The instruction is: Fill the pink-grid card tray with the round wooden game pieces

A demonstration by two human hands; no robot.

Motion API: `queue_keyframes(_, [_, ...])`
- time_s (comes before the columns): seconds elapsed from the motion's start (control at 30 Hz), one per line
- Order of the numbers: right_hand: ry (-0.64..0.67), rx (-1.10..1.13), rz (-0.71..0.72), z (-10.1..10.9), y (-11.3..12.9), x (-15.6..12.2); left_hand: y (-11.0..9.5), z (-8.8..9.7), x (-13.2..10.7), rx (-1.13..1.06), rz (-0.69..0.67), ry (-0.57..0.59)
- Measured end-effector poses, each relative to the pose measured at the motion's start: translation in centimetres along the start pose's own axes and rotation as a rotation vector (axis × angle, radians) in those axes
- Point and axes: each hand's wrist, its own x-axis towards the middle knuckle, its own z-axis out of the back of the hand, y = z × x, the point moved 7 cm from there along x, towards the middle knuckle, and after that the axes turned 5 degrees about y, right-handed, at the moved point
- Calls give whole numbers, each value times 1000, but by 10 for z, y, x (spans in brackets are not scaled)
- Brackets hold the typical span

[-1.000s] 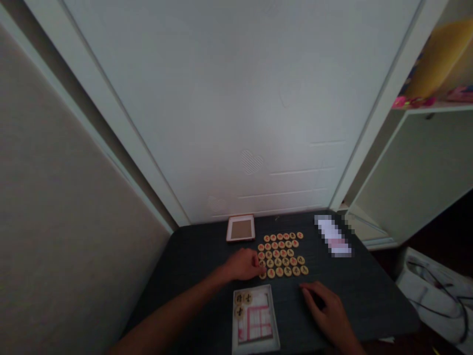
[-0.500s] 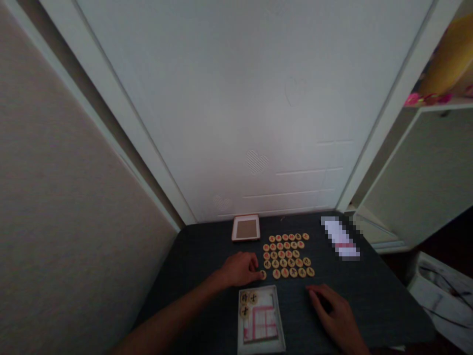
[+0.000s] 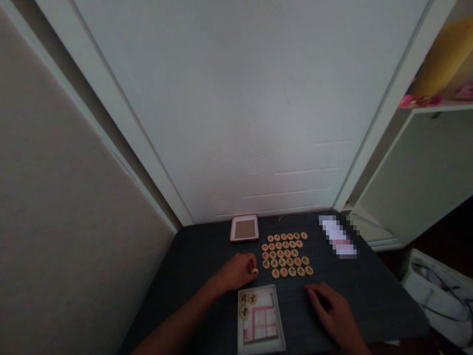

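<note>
My left hand [image 3: 239, 271] is closed in a pinch on a round wooden Chinese chess piece [image 3: 254, 271], just left of the bottom row of pieces. Several more Chinese chess pieces [image 3: 284, 271], marked in red or black characters, lie in rows on the dark table. Below my left hand stands a shallow white box [image 3: 280, 315]; three black-marked pieces [image 3: 244, 311] sit in its upper left corner, on a sheet with pink lines. My right hand [image 3: 334, 313] rests on the table right of the box, fingers loosely curved, thumb apart from the index finger, holding nothing visible.
A box lid [image 3: 245, 229] with a brown inside lies at the table's back edge. At the back right is a blurred-out white item [image 3: 338, 236]. A white panel [image 3: 236, 123] rises behind the table [image 3: 192, 256], and a white bin-like container [image 3: 432, 291] stands off to the right.
My left hand has lifted the chess piece from the left end of the bottom row and drawn it slightly left. My right hand stays in place. The view has shifted a little.
</note>
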Motion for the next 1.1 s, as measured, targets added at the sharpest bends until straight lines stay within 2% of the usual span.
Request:
queue_keyframes(0.2, [-11,-3,8,1,4,0,-7,1,-3,-199,-47,-32])
queue_keyframes(0.4, [-42,11,-2,6,3,0,-24,-8,-34,-341,-80,-1])
queue_keyframes(0.5, [-62,41,-7,2,14,-2,-29,-17,-48,-395,-68,38])
queue_keyframes(0.57, [-55,85,-1,-9,31,-2,-32,-21,-52,-423,-57,40])
queue_keyframes(0.7, [92,213,-3,-49,76,3,-40,-30,-55,-476,-62,22])
queue_keyframes(0.83, [102,321,-95,-67,95,14,-45,-37,-59,-523,-81,13])
queue_keyframes(0.97, [129,320,-111,-71,94,24,-44,-34,-68,-402,-78,-39])
queue_keyframes(1.1, [144,196,-65,-74,94,29,-43,-21,-79,-51,-131,-192])
